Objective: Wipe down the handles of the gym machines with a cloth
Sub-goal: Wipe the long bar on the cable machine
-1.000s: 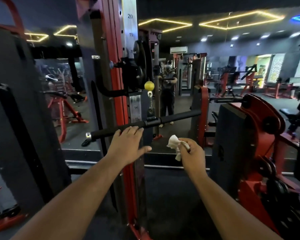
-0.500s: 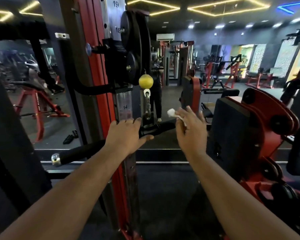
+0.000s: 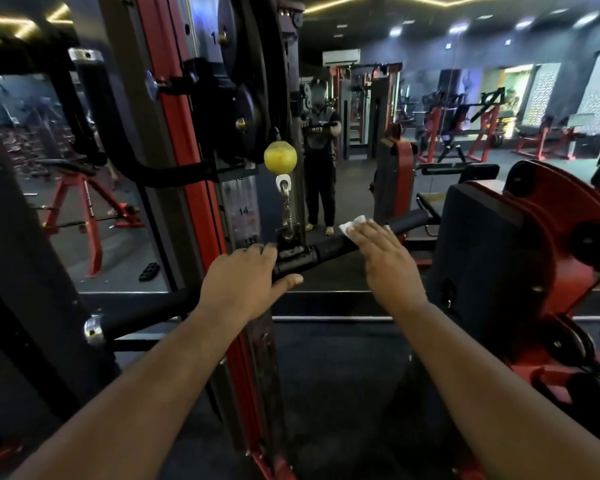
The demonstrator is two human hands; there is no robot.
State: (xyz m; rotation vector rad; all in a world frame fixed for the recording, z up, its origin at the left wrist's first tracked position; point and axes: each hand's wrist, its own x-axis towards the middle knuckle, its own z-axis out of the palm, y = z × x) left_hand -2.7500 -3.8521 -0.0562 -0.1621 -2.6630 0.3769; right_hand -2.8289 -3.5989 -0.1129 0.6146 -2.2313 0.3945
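both my arms reach straight out in front of me; my left hand [image 3: 245,282] grips the black bar [image 3: 329,249] just left of its middle clamp, fingers over the top and thumb stretched out underneath; my right hand [image 3: 383,259] lies flat on the bar's right half, fingers straight and close together, pressing the white cloth [image 3: 456,223] down onto the grip; only a corner of the cloth shows past my fingertips; the bar runs at a slant, its chrome end cap [image 3: 93,329] low on the left and its right end higher, near the black pad; it hangs by a metal clip [image 3: 286,209] under a yellow ball [image 3: 280,156] on the cable; right behind it stands the red upright [image 3: 187,140] with a numbered strip and black pulleys [image 3: 248,109]; to my right a red and black machine [image 3: 520,258] crowds close to my right forearm; ahead is a mirror [image 3: 361,133], showing a standing person holding a bar and rows of red machines under ceiling lights; the floor is dark.
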